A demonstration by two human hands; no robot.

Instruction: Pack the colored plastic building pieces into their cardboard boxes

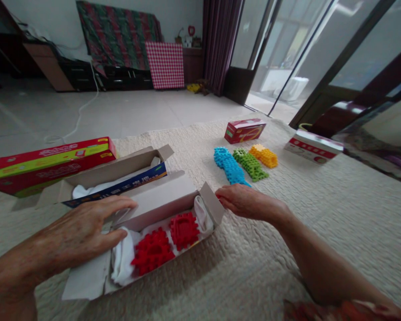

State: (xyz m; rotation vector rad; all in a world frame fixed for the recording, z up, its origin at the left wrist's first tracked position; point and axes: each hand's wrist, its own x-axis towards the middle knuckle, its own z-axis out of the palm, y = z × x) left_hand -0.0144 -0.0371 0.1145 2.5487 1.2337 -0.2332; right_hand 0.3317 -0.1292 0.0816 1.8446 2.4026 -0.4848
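An open cardboard box [173, 200] lies in front of me, flaps spread. Inside are two red toothed plastic blocks [153, 252], with a folded white cloth [122, 258] at the left end and another white cloth [203, 216] at the right. My left hand [93, 223] rests over the box's left end, thumb and fingers apart, the thumb by the cloth. Just outside the right end flap is my right hand [242, 201], its fingers closed on a red piece that is mostly hidden. Beyond it lie blue blocks [230, 167], green blocks [250, 165] and yellow blocks [263, 156] in rows.
A blue open box [130, 187] with white cloth inside stands behind the near one, beside a long red and green box [53, 162]. Farther off are a red box [245, 130] and a white and red box [314, 146]. All sit on a quilted cream mat [354, 214].
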